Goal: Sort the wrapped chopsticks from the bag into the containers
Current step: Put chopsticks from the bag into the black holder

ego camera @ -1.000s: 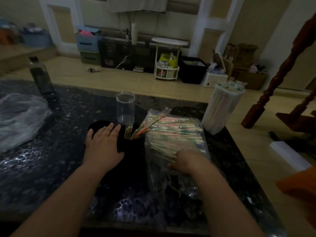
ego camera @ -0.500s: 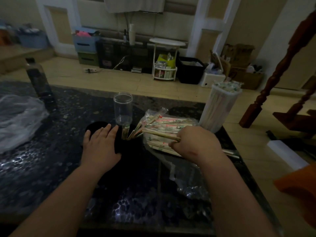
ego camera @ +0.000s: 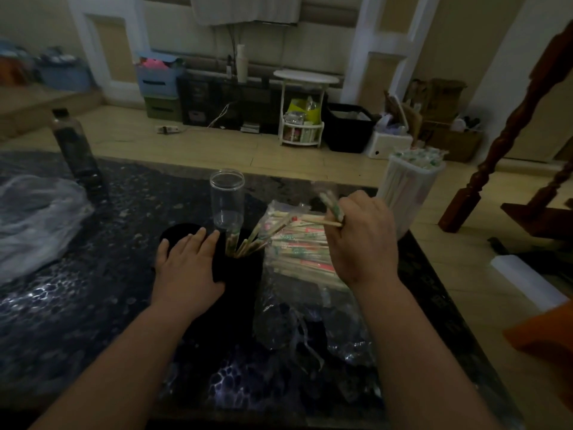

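Note:
A clear plastic bag [ego camera: 297, 308] lies on the dark table, full of wrapped chopsticks [ego camera: 297, 249]. My right hand [ego camera: 366, 240] is raised above the bag and grips a few wrapped chopsticks [ego camera: 333, 209], their ends pointing up and left. My left hand [ego camera: 186, 268] rests flat with straight fingers against a black container [ego camera: 242, 274] that holds several chopsticks leaning outward. A clear empty jar [ego camera: 227, 200] stands just behind the black container. At the right, a white container [ego camera: 409, 193] is packed with wrapped chopsticks.
A dark bottle [ego camera: 76, 150] stands at the back left of the table [ego camera: 93, 305]. A crumpled clear plastic sheet [ego camera: 31, 225] lies at the left. A wooden stair post [ego camera: 508, 128] rises at the right. The table's right edge runs beside the white container.
My right hand has pulled a few chopsticks out of the bag and lifted them up and to the right. My left hand has stayed beside the black container.

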